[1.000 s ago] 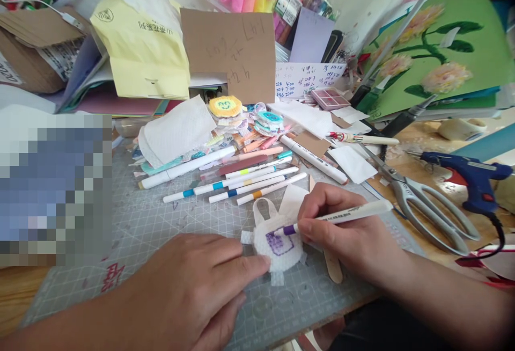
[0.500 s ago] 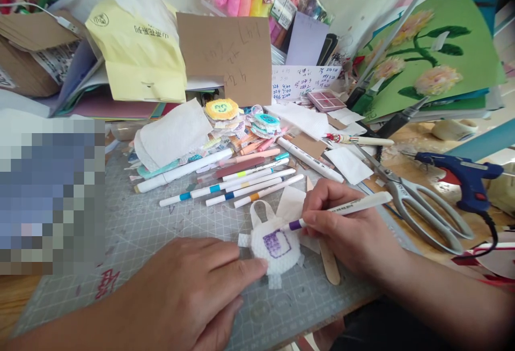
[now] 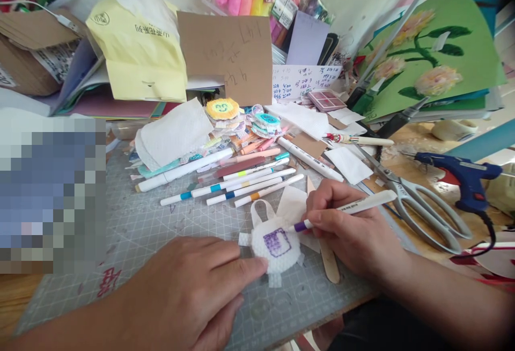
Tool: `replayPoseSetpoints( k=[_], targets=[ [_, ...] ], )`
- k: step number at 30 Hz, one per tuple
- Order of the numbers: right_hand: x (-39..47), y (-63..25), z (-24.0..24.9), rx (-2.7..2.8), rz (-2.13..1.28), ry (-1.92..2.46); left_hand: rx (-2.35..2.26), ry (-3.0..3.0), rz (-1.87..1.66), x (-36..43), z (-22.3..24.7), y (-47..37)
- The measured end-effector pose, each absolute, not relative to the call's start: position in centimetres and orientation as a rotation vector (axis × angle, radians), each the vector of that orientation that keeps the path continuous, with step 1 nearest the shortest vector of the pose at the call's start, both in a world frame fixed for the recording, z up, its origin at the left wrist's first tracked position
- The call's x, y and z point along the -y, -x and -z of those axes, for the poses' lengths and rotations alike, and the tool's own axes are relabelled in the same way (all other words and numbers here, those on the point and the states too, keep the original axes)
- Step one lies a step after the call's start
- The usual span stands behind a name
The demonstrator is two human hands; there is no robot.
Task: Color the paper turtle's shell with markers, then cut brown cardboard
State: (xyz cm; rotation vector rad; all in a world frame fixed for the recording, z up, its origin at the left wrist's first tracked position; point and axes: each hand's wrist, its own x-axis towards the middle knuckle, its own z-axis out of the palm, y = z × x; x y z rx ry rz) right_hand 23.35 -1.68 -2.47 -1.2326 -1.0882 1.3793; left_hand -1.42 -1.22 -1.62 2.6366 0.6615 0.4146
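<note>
A small white round paper cutout (image 3: 265, 269) with a loop on top and little tabs round its edge lies flat on the grey cutting mat (image 3: 140, 222). It bears a purple square outline, its left part shaded purple. My left hand (image 3: 201, 281) rests open on the mat, index finger stretched out and its tip pressing the cutout's lower left edge. In my right hand (image 3: 350, 227) a white marker (image 3: 368, 200) with a purple band is pinched, tilted up to the right. Its tip is near the cutout's upper right edge; I cannot tell if it touches.
Several white markers (image 3: 249, 185) lie behind the cutout. A wooden stick (image 3: 330, 265) is beside my right hand. Scissors (image 3: 426, 211) and a blue glue gun (image 3: 462, 171) lie to the right. White paper sheets (image 3: 173, 131) and decorated rounds (image 3: 222, 108) are piled farther back.
My right hand has shifted the marker slightly to the right, its tip farther from the purple square. My left hand stays in place on the cutout.
</note>
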Motion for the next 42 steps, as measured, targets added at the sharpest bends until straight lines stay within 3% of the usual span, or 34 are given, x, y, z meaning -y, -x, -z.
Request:
replayPoseSetpoints(
  k=[42],
  targets=[
    [1.62, -23.56, 2.73, 1.176, -1.416, 1.159, -0.659, -2.616, -0.355, 1.23, 1.58, 1.59]
  ],
)
